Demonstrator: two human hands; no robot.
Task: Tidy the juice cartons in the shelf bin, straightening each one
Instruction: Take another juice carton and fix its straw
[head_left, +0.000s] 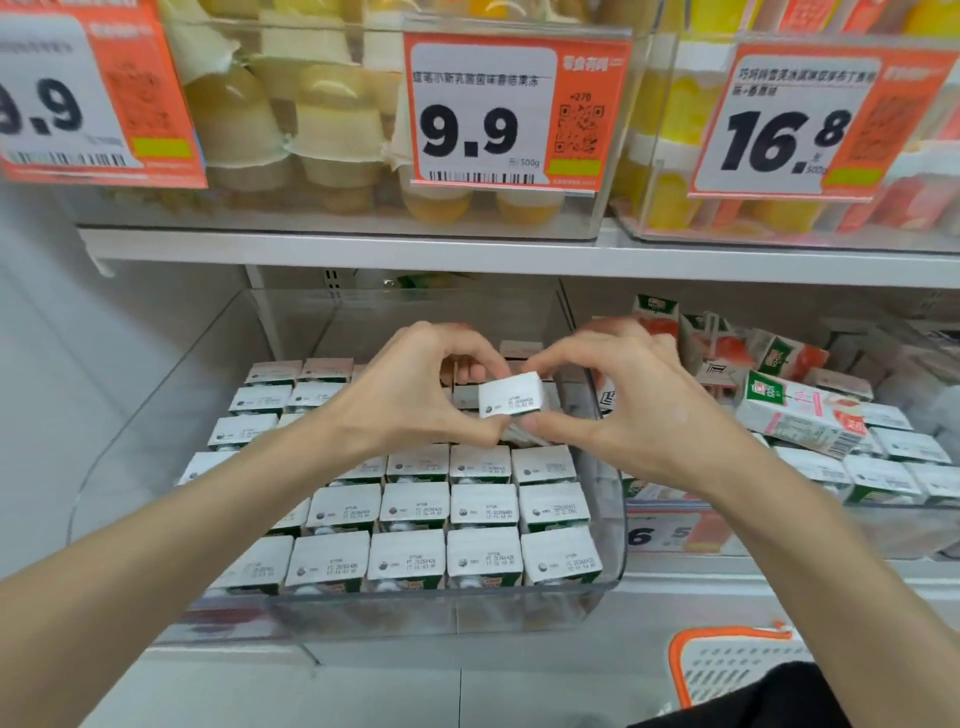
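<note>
A clear plastic shelf bin holds several rows of small juice cartons, upright, white tops with printed date codes facing up. One carton is raised above the rows near the bin's right side, slightly tilted. My left hand pinches its left side and my right hand pinches its right side and top. Both forearms reach in from the bottom corners and hide part of the left rows.
To the right, a second bin holds pink-and-green cartons lying in disorder. The shelf above carries clear bins of jelly cups with orange price tags. An orange-rimmed basket sits at lower right.
</note>
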